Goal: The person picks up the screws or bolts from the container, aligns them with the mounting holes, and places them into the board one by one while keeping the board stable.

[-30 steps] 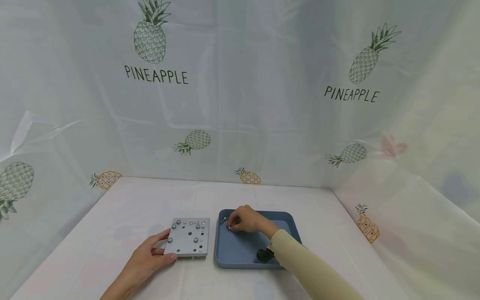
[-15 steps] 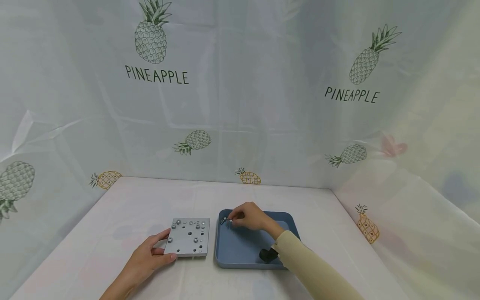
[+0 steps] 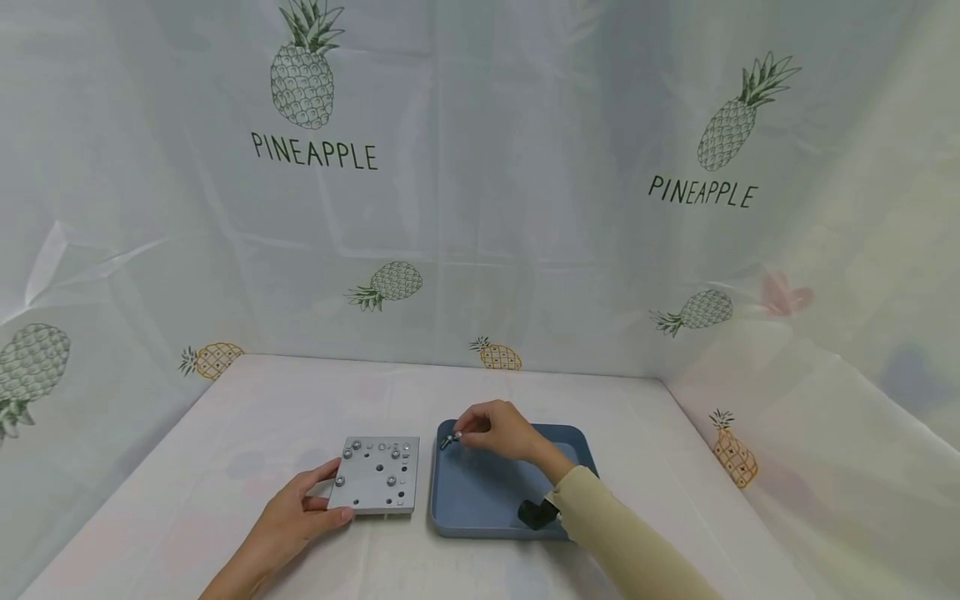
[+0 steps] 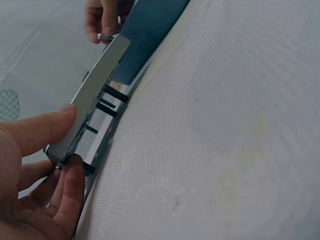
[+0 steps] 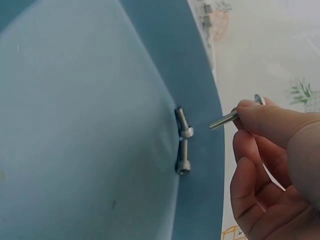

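Observation:
My left hand [image 3: 296,512] grips the left edge of a square metal plate [image 3: 367,492]; in the left wrist view its thumb lies on one face and fingers on the other. Several socket-head bolts stand in the plate's holes, and their shanks [image 4: 106,109] stick out underneath. Over the blue tray [image 3: 480,508], at its far left, my right hand [image 3: 498,429] pinches a bolt [image 5: 223,120] between thumb and fingers. Two more bolts, one bolt [image 5: 182,122] and another bolt [image 5: 184,157], lie end to end along the tray's wall in the right wrist view.
The tray stands just right of the plate on a pale cloth-covered table [image 3: 300,400]. A black device [image 3: 536,514] sits at my right wrist, above the tray's near side. Behind hangs a pineapple-print curtain [image 3: 525,208].
My right hand has lifted slightly and moved toward the tray's far side with the bolt pinched in it. The left hand and the plate have stayed put.

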`<state>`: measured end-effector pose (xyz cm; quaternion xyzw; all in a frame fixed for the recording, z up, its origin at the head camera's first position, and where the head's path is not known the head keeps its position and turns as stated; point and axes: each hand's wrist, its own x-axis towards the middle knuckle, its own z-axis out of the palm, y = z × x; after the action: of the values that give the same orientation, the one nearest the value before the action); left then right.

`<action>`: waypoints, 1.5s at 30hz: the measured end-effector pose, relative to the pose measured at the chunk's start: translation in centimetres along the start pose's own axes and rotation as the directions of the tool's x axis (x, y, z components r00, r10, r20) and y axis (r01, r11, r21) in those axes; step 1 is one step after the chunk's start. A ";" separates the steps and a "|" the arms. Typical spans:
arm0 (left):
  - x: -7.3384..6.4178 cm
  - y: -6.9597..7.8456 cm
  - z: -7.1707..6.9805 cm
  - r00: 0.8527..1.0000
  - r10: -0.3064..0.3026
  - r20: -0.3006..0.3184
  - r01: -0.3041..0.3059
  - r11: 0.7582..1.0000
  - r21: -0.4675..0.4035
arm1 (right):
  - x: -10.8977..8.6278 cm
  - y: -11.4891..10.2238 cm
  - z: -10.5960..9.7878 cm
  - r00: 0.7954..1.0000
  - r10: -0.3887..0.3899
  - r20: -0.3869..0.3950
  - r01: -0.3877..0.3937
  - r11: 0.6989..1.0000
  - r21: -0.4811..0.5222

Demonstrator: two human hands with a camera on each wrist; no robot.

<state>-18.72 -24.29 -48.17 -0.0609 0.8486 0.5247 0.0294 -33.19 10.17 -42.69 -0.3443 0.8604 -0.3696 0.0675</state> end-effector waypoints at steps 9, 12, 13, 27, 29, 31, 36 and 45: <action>0.0 0.0 0.0 1.000 -0.005 0.006 0.005 1.000 -0.009 | 0.2 -1.1 0.9 0.999 -0.003 -0.036 0.007 0.994 0.105; 0.1 0.0 0.0 1.000 -0.004 0.005 0.004 1.000 -0.007 | 0.3 -1.4 1.3 0.999 0.017 -0.037 -0.012 0.991 0.133; 0.0 0.0 0.0 1.000 -0.005 0.005 0.005 1.000 -0.006 | 0.3 -1.4 1.4 0.999 0.022 -0.038 -0.017 0.990 0.140; 0.2 -0.1 0.0 1.000 -0.010 0.004 0.010 1.000 -0.001 | 0.3 -2.9 2.8 0.996 0.053 -0.074 -0.036 0.977 0.212; 0.2 -0.2 0.0 1.000 -0.008 0.004 0.008 1.000 -0.004 | 0.4 -3.1 3.0 0.995 0.059 -0.076 -0.041 0.975 0.217; 0.1 -0.2 0.0 1.000 -0.004 0.005 0.004 1.000 -0.008 | 0.4 -3.3 3.2 0.995 0.067 -0.080 -0.047 0.973 0.226; 0.0 -0.2 0.0 1.000 0.002 0.006 -0.002 1.000 -0.008 | 0.4 -3.7 3.8 0.993 0.080 -0.087 -0.056 0.965 0.255; 0.0 -0.2 -0.1 1.000 0.009 0.007 -0.009 1.000 0.005 | 0.6 -4.3 4.9 0.991 0.093 -0.093 -0.063 0.957 0.285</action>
<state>-18.65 -24.46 -48.30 -0.0551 0.8500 0.5230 0.0300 -29.48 4.80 -43.17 -0.2769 0.8145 -0.5027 0.0848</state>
